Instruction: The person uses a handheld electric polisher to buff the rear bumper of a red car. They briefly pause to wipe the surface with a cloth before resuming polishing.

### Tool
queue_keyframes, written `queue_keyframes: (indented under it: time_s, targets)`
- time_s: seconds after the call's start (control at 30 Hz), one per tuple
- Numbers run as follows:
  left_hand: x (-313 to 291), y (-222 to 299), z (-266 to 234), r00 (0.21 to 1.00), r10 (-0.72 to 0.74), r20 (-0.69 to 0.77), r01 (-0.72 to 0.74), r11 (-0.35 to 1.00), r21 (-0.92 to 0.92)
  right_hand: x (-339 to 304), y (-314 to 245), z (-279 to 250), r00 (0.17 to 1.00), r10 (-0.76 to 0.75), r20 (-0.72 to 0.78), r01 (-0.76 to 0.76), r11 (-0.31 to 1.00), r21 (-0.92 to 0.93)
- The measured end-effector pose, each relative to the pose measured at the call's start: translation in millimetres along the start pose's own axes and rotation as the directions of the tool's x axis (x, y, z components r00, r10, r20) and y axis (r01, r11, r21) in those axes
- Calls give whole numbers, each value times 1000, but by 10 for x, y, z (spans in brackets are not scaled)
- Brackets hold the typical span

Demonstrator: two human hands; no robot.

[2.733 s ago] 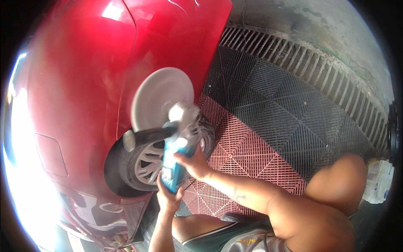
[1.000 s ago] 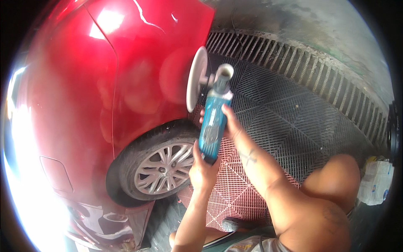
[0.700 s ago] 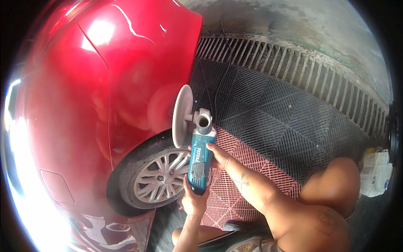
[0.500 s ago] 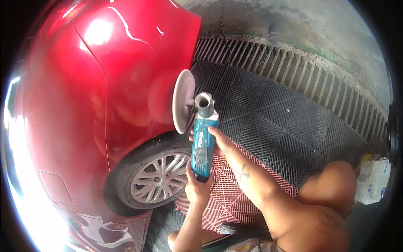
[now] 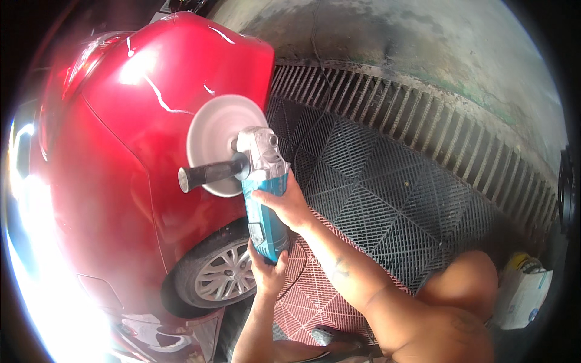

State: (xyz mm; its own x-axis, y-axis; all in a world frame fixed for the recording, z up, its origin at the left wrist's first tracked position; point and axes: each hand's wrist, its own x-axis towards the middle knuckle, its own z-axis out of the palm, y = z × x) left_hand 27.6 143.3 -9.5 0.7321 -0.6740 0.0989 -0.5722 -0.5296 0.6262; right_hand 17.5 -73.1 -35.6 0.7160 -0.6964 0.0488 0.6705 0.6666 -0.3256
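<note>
I hold a teal rotary polisher [image 5: 270, 228] with both hands. My left hand [image 5: 269, 276] is wrapped round its lower rear end, where a black cord comes out. My right hand [image 5: 287, 204] grips the body just below the silver gear head, thumb lying across the top. A round white polishing pad [image 5: 209, 130] is mounted on the head, in front of the rear side of a red car [image 5: 115, 193]. Whether the pad touches the paint is hard to see. A black side handle [image 5: 212, 174] sticks out to the left, with no hand on it.
Below the polisher is the car's rear wheel [image 5: 221, 275] with silver spokes. Black and red grid mats [image 5: 381, 175] cover the floor. A metal drain grate [image 5: 417, 121] runs along the concrete wall. A white box-like container [image 5: 525, 296] stands at the right, by my knee.
The polisher has swung left and turned, so the pad's back and the side handle now show. Both hands moved left with it and keep their hold. The view has shifted slightly.
</note>
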Motion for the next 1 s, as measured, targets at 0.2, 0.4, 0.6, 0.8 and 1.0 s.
queue_keyframes:
  time_s: [0.2,0.4,0.6,0.8,1.0]
  targets:
    - [841,485,535,999,-19,30,19,1000,8,798,-669,-261,988,-115,-106,112,993,-36]
    - [1083,882,699,996,-83,-14,83,995,49,1099,-856,-204,983,-145,-109,133,985,-110]
    - [364,736,264,970,-234,-69,244,935,255,346,-209,-30,998,-13,-65,15,999,31]
    - [287,647,158,946,-315,-75,321,880,351,174,-55,-12,997,-5,-80,11,997,79]
    - [725,695,-36,998,-58,19,59,998,-27,665,-399,352,982,-177,-63,174,983,-62]
